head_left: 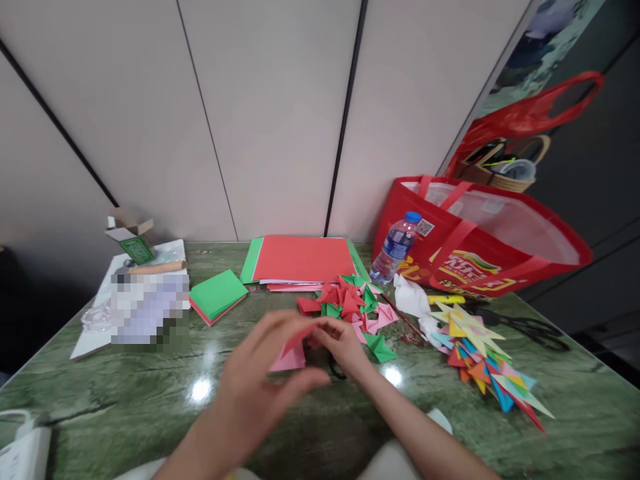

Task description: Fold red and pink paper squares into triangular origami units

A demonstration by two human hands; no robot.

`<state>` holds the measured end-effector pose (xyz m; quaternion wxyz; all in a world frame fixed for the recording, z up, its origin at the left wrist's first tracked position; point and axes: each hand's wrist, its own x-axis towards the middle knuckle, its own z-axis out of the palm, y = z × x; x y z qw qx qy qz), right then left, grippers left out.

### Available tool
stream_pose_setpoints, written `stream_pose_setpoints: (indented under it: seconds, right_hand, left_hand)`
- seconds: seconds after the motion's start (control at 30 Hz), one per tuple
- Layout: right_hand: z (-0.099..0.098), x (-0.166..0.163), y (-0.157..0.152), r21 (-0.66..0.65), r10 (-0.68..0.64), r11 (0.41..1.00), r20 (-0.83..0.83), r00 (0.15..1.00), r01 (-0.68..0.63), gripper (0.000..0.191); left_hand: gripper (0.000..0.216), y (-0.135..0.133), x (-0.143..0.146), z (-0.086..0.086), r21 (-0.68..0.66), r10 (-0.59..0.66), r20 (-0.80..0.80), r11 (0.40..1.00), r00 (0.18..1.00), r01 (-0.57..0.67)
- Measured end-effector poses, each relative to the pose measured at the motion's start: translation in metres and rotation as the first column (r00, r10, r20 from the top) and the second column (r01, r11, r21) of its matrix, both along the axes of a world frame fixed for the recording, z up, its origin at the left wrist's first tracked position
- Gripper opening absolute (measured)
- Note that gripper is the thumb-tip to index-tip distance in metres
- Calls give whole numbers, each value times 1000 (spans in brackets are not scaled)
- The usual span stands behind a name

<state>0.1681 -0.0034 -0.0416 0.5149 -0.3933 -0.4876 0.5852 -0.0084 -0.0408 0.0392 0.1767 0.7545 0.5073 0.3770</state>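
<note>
Paper piece: a small red-and-pink folded paper piece (pixel 293 350) sits near the middle of the green marbled table (pixel 125 393), partly lifted off it between the two hands.
Right hand: the right hand (pixel 345 343) is curled, its fingertips closed on the right end of the paper piece.
Left hand: the left hand (pixel 260 387) is blurred and spread wide over the paper's left side, fingertips at its upper edge; I cannot tell whether it grips.
Doing it well: my judgement is that the fold wants both edges lined up first, the right hand's pinch kept firm, and the crease pressed flat against the table from the middle outwards.
Folded pile: just beyond the hands lies a folded pile (pixel 350 303) of red, green and pink units.
Square sheets: a green stack (pixel 217 295) is to the far left of the pile, and large red sheets (pixel 303 259) lie against the wall.
Right side: a fan of multicoloured triangles (pixel 480 360), a white tissue (pixel 413 300), a yellow marker (pixel 445 300) and scissors (pixel 530 327).
Bottle: the water bottle (pixel 395 250) has a blue cap; its label is too small to read.
Red bag: the red bag (pixel 480 247) has a yellow-and-white logo, lettering illegible, and a QR tag near the bottle cap.
Green box: the green box (pixel 133 243) at far left has white print that is unreadable.
</note>
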Motion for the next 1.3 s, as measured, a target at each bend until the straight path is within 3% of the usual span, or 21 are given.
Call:
stream_pose_setpoints:
  seconds: [0.13,0.2,0.3,0.4,0.53,0.67,0.77,0.93,1.07,1.3]
  right_hand:
    - [2,0,-1,-90,-7,996,-144,990,-6,25]
    - [2,0,-1,-129,-10,992,-199,980,-16,25]
    - [3,0,-1,-165,-48,986,-235,971,9,26]
    - [3,0,-1,-190,-71,981,-219,973,29,27]
    - [1,0,-1,-206,-31,979,-176,984,-6,30]
    - [0,1,0,-142,23,989,-133,991,-42,44]
    - [1,1,0,-31,37,999,-104,994,-40,37]
    - [-2,3,-1,76,79,994,-2,997,-79,25]
    - [-2,3,-4,174,92,978,121,988,-113,26]
    - [7,3,-7,171,89,980,100,991,-105,36]
  left_hand:
    - [63,24,10,-1,-224,-86,146,968,986,117]
    - [62,34,13,-8,-388,-103,241,901,965,193]
    - [48,40,17,-18,-487,-135,379,812,915,322]
    - [32,44,19,-25,-474,-111,426,818,898,326]
    - [19,53,14,-31,-438,41,421,884,906,164]
    - [23,62,1,-33,-452,199,519,889,831,69]
    - [28,65,-7,-33,-492,254,564,868,786,73]
    - [33,67,-13,-33,-541,256,565,833,785,118]
    - [31,65,-10,-31,-567,235,504,816,831,113]
    - [23,62,-3,-32,-543,142,385,834,912,99]
